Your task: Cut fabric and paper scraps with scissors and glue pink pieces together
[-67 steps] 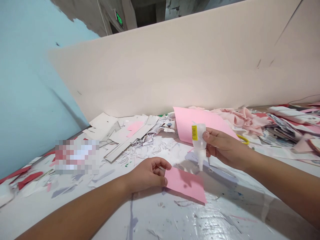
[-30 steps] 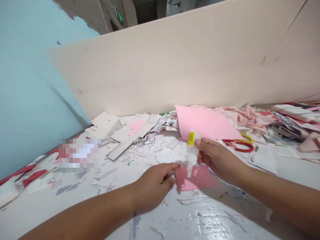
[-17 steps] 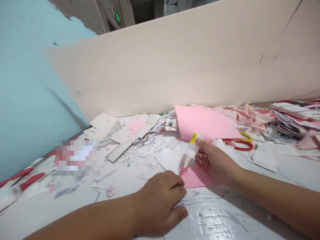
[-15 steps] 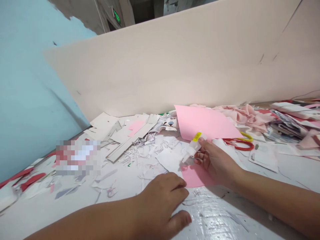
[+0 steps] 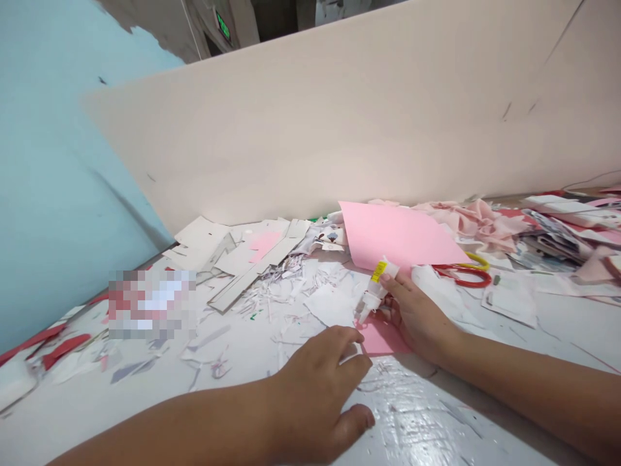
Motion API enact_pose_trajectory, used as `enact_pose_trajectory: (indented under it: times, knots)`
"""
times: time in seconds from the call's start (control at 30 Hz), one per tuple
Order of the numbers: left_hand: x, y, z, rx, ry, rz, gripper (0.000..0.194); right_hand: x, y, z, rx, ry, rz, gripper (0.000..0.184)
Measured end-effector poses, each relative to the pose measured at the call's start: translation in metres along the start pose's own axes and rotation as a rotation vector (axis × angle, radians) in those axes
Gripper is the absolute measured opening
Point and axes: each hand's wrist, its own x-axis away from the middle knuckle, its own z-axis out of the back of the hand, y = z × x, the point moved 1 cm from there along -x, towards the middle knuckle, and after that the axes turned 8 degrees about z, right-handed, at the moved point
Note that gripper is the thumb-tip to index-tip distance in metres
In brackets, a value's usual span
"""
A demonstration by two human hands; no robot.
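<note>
A small clear glue bottle (image 5: 378, 282) with a yellow label is gripped in my right hand (image 5: 417, 317), its nozzle tilted down to the left. Below the nozzle, a small pink paper piece (image 5: 385, 340) lies on the white table, partly hidden by my right hand. Close to that piece's left edge is my left hand (image 5: 323, 388), fingers apart and holding nothing; whether a fingertip touches the paper I cannot tell. Behind the bottle, a larger pink sheet (image 5: 398, 234) leans over the scraps.
Red-handled scissors (image 5: 470, 277) and a yellow handle loop (image 5: 479, 261) lie right of the pink sheet. Grey cardboard strips (image 5: 257, 265) and paper shreds spread at left. Crumpled pink cloth (image 5: 480, 223) lies at back right, against an upright cream panel (image 5: 310, 129).
The bottle has tilted more steeply, nozzle down over the small pink piece. My left hand's fingers have spread slightly and shifted a little.
</note>
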Motion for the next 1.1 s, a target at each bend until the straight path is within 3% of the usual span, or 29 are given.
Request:
enact_pose_trajectory:
  times: [0.23,0.53,0.73,0.9,1.1]
  knots:
    - [-0.005,0.0,0.003,-0.013,-0.057,-0.091,0.047,-0.003,-0.003,0.001,-0.001,-0.005,-0.02,0.015]
    - [-0.007,0.002,0.004,0.005,-0.046,-0.09,0.046,-0.004,-0.008,-0.003,-0.07,-0.051,-0.079,0.011]
    - [-0.017,-0.01,0.006,-0.023,0.14,-0.03,0.033,-0.008,-0.009,-0.002,-0.05,0.028,-0.146,0.014]
    - [-0.022,-0.016,0.011,-0.027,-0.025,-0.051,0.04,-0.011,-0.008,0.002,-0.053,0.052,-0.148,0.015]
    - [-0.02,-0.015,0.014,-0.038,-0.065,-0.009,0.038,-0.009,-0.01,0.002,-0.045,0.046,-0.155,0.011]
